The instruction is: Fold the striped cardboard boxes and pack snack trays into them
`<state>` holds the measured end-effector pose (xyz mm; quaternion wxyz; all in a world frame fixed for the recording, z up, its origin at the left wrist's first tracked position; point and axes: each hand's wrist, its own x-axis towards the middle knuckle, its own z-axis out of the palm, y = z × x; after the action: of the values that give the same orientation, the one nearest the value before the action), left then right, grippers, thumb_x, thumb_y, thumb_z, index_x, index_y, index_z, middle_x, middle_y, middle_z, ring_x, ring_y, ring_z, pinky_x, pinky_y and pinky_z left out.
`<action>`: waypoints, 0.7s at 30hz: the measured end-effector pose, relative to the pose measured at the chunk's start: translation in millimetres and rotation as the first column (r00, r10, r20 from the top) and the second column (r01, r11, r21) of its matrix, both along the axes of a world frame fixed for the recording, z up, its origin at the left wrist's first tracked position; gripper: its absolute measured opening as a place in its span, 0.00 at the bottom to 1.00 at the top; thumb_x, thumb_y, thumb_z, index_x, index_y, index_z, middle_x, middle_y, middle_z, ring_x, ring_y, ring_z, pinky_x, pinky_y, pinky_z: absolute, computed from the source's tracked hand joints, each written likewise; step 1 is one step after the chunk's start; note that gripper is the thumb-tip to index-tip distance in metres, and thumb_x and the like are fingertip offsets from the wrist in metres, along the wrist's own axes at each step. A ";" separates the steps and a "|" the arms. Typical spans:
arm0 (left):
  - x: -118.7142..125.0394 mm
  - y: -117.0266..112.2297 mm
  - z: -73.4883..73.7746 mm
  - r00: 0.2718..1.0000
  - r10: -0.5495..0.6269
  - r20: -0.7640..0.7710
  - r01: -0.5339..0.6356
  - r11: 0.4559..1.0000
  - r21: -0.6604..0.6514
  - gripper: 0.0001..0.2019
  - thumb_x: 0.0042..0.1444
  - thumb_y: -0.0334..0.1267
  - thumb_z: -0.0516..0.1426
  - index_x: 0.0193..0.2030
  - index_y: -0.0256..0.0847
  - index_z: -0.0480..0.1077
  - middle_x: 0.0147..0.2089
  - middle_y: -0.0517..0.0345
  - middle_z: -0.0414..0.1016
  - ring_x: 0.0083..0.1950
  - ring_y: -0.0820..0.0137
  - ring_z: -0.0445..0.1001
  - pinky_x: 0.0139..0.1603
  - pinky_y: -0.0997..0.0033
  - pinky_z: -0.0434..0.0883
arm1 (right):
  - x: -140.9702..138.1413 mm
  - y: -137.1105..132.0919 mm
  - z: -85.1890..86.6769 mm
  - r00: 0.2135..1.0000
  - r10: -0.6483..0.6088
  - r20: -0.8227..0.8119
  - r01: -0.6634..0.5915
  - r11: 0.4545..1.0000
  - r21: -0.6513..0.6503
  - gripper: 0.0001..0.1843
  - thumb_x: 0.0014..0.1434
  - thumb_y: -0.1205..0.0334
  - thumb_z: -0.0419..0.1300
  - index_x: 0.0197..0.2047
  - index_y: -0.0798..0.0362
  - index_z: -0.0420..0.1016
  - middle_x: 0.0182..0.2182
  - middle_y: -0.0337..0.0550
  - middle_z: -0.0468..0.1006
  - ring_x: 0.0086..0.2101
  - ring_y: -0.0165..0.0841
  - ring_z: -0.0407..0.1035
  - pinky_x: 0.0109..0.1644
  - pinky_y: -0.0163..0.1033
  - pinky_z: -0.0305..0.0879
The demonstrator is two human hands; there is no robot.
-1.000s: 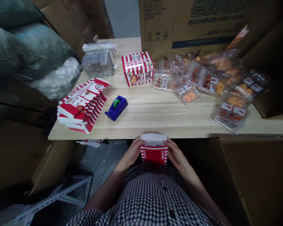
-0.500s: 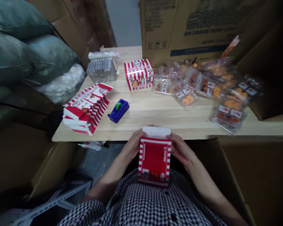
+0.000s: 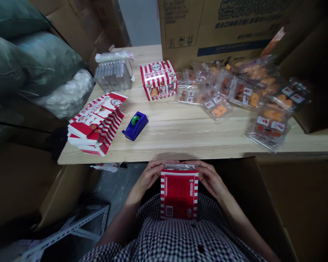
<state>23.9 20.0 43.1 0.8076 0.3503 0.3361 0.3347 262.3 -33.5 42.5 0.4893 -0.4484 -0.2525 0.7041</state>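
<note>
I hold a red and white striped carton upright against my lap, just below the table's front edge. My left hand grips its upper left corner and my right hand its upper right corner. Fingers of both hands curl over the top opening, where clear plastic shows. The white top flap is folded out of sight.
On the wooden table lie a stack of flat striped cartons, a blue tape dispenser, a finished striped box, clear plastic trays and several snack packets. Big cardboard boxes stand behind, another at my right.
The carton's white top flap stood up half a second ago; now it is down and my fingers have moved over the top edge. The carton sits a little lower.
</note>
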 end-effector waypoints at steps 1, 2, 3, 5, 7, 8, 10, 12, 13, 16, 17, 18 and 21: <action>-2.4 1.1 3.1 0.999 -0.045 -0.030 0.047 0.997 0.065 0.15 0.58 0.42 0.61 0.48 0.39 0.81 0.53 0.45 0.81 0.56 0.54 0.78 0.59 0.59 0.70 | 1.4 -0.2 0.9 1.000 0.014 0.019 -0.014 1.000 0.018 0.12 0.58 0.56 0.63 0.43 0.47 0.84 0.45 0.44 0.84 0.48 0.43 0.77 0.57 0.48 0.69; -4.2 2.2 5.6 0.993 -0.085 -0.077 0.095 0.985 0.141 0.16 0.58 0.43 0.61 0.49 0.39 0.81 0.55 0.44 0.80 0.58 0.54 0.76 0.61 0.58 0.68 | 2.9 -0.3 1.8 0.999 0.029 0.039 -0.031 0.999 0.042 0.12 0.58 0.57 0.62 0.42 0.47 0.85 0.46 0.45 0.84 0.49 0.43 0.76 0.58 0.49 0.68; -5.4 3.5 7.3 0.985 -0.108 -0.137 0.136 0.967 0.216 0.15 0.58 0.43 0.62 0.49 0.40 0.81 0.56 0.44 0.79 0.59 0.53 0.75 0.63 0.57 0.67 | 4.2 -0.2 2.7 0.998 0.042 0.054 -0.046 0.996 0.075 0.12 0.58 0.57 0.61 0.42 0.48 0.85 0.48 0.46 0.83 0.50 0.44 0.75 0.59 0.49 0.67; -5.7 6.2 8.0 0.961 -0.103 -0.256 0.186 0.927 0.326 0.14 0.58 0.41 0.62 0.49 0.42 0.82 0.56 0.45 0.80 0.60 0.55 0.75 0.64 0.57 0.66 | 6.3 0.5 3.6 0.996 0.065 0.069 -0.075 0.985 0.156 0.15 0.60 0.56 0.58 0.41 0.49 0.85 0.51 0.47 0.82 0.53 0.46 0.74 0.61 0.52 0.65; -4.9 8.7 5.4 0.941 -0.068 -0.332 0.194 0.911 0.365 0.12 0.60 0.39 0.61 0.48 0.44 0.82 0.54 0.48 0.81 0.59 0.57 0.76 0.63 0.58 0.67 | 6.6 1.2 2.7 0.987 0.089 0.131 -0.119 0.965 0.234 0.16 0.62 0.53 0.58 0.43 0.49 0.85 0.53 0.48 0.81 0.55 0.47 0.72 0.62 0.54 0.63; -4.5 10.0 3.5 0.935 -0.053 -0.350 0.191 0.907 0.374 0.12 0.62 0.39 0.60 0.48 0.44 0.82 0.54 0.48 0.81 0.59 0.58 0.76 0.63 0.59 0.67 | 6.0 1.3 1.5 0.978 0.078 0.192 -0.128 0.956 0.264 0.15 0.62 0.53 0.59 0.44 0.48 0.85 0.53 0.48 0.81 0.56 0.47 0.72 0.62 0.54 0.63; -4.8 12.8 0.4 0.927 -0.063 -0.370 0.215 0.896 0.388 0.12 0.63 0.39 0.59 0.49 0.44 0.81 0.55 0.49 0.81 0.60 0.60 0.76 0.64 0.59 0.67 | 4.0 1.1 -2.0 0.943 0.031 0.333 -0.135 0.946 0.294 0.11 0.62 0.55 0.63 0.44 0.47 0.84 0.51 0.47 0.82 0.53 0.44 0.74 0.60 0.51 0.66; -5.8 15.9 0.3 0.924 -0.098 -0.370 0.253 0.882 0.398 0.12 0.62 0.39 0.60 0.51 0.43 0.80 0.56 0.49 0.80 0.60 0.60 0.76 0.64 0.59 0.67 | 2.7 1.1 -4.8 0.908 -0.015 0.419 -0.128 0.942 0.310 0.09 0.63 0.57 0.64 0.44 0.46 0.84 0.49 0.46 0.83 0.51 0.41 0.75 0.57 0.48 0.69; -6.1 17.5 1.9 0.924 -0.119 -0.365 0.271 0.875 0.402 0.13 0.62 0.39 0.60 0.51 0.42 0.80 0.56 0.49 0.80 0.60 0.60 0.76 0.64 0.60 0.68 | 3.0 1.6 -5.0 0.900 -0.023 0.436 -0.133 0.937 0.324 0.09 0.64 0.57 0.63 0.44 0.46 0.84 0.48 0.46 0.83 0.50 0.40 0.76 0.57 0.47 0.69; -3.6 21.7 12.0 0.923 -0.153 -0.354 0.295 0.870 0.394 0.12 0.63 0.40 0.59 0.49 0.39 0.80 0.56 0.47 0.79 0.59 0.60 0.77 0.62 0.61 0.69 | 7.6 6.8 1.6 0.895 0.027 0.446 -0.211 0.905 0.369 0.07 0.64 0.58 0.64 0.44 0.48 0.83 0.48 0.46 0.83 0.52 0.40 0.74 0.60 0.47 0.66; -1.6 23.0 16.5 0.921 -0.160 -0.354 0.299 0.873 0.385 0.12 0.63 0.40 0.59 0.47 0.38 0.80 0.56 0.46 0.79 0.58 0.60 0.77 0.60 0.62 0.70 | 9.8 9.8 6.0 0.893 0.065 0.445 -0.250 0.894 0.371 0.07 0.64 0.58 0.64 0.42 0.48 0.82 0.48 0.46 0.82 0.52 0.39 0.74 0.59 0.46 0.66; 0.8 24.5 21.1 0.919 -0.174 -0.355 0.310 0.875 0.373 0.11 0.63 0.40 0.59 0.46 0.37 0.80 0.56 0.45 0.79 0.58 0.60 0.77 0.59 0.62 0.71 | 11.8 13.3 10.8 0.890 0.109 0.443 -0.290 0.885 0.364 0.07 0.64 0.57 0.63 0.39 0.49 0.81 0.46 0.46 0.82 0.50 0.38 0.75 0.57 0.45 0.67; 8.0 29.9 33.3 0.903 -0.267 -0.337 0.384 0.854 0.351 0.13 0.60 0.39 0.62 0.50 0.38 0.78 0.59 0.45 0.77 0.59 0.61 0.76 0.61 0.61 0.69 | 15.9 24.9 23.9 0.873 0.234 0.427 -0.384 0.870 0.308 0.09 0.64 0.56 0.63 0.36 0.50 0.79 0.43 0.43 0.80 0.44 0.35 0.75 0.50 0.41 0.69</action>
<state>31.9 49.8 76.4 0.7064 0.6069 0.3028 0.2023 278.1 -8.6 66.4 0.3884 -0.4232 -0.5439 0.6117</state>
